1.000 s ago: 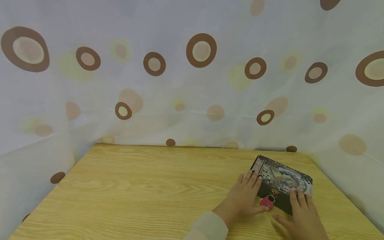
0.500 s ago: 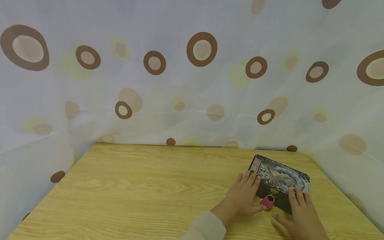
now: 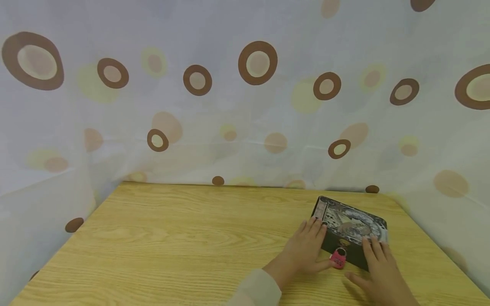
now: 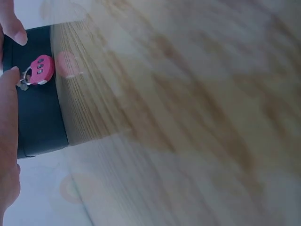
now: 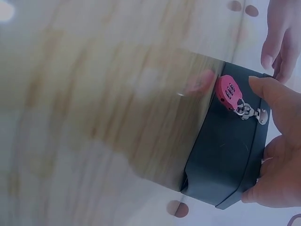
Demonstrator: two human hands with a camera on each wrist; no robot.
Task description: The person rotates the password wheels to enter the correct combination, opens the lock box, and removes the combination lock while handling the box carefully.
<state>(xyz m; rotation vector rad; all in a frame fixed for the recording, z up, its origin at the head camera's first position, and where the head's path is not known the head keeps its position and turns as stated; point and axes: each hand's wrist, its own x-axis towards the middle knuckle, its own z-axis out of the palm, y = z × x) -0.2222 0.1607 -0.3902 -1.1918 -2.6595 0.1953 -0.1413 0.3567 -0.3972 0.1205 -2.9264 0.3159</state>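
Note:
A dark box (image 3: 350,253) with a patterned lid (image 3: 352,223) sits at an angle on the right part of the table. From its metal clasp (image 5: 251,113) hangs a pink combination padlock (image 3: 338,258), its number wheels facing outward. My left hand (image 3: 304,250) rests its straight fingers on the lid's left front edge, with the thumb stretched toward the padlock. My right hand (image 3: 383,272) lays extended fingers on the right front part of the lid, its thumb held out to the left. The right wrist view shows the right hand (image 5: 282,127) along the lid edge above the clasp.
The wood-grain table (image 3: 172,238) extends far to the left of the box. Behind it and at both sides hangs a pale curtain (image 3: 229,106) with brown ring and dot patterns. The table's right edge runs close by the box.
The box has slid a little to the left across the table, with the padlock and both hands moving along with it. Both hands stay in contact with the lid.

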